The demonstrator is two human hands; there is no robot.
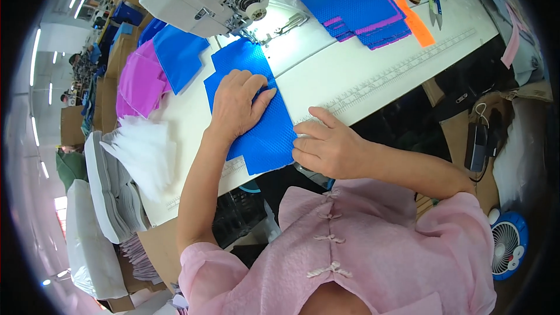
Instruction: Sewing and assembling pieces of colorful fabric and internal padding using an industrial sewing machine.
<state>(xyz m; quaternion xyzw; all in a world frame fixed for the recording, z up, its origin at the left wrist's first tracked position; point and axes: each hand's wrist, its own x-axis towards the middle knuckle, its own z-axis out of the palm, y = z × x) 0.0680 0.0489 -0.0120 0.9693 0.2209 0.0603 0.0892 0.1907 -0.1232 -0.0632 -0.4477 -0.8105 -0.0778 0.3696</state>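
Observation:
A blue textured fabric piece (262, 140) with notched corners lies on the white table, its far end under the needle area of a white sewing machine (195, 0). My left hand (238, 102) rests palm down on the middle of the fabric, fingers slightly bent and thumb apart. At the fabric's right edge is my right hand (328, 147), with its lower fingers curled against that edge and its outer finger raised. The right thumb is hidden beneath the hand. A lamp brightly lights the fabric around the presser foot (255, 38).
Stacked blue and purple pieces (356, 9) lie far right, beside an orange strip (411, 14) and thread snips (435, 7). A printed ruler scale (396, 76) runs along the near edge. Purple pieces (142, 81) and white wadding (146, 151) lie at left. A small fan (507, 246) is at lower right.

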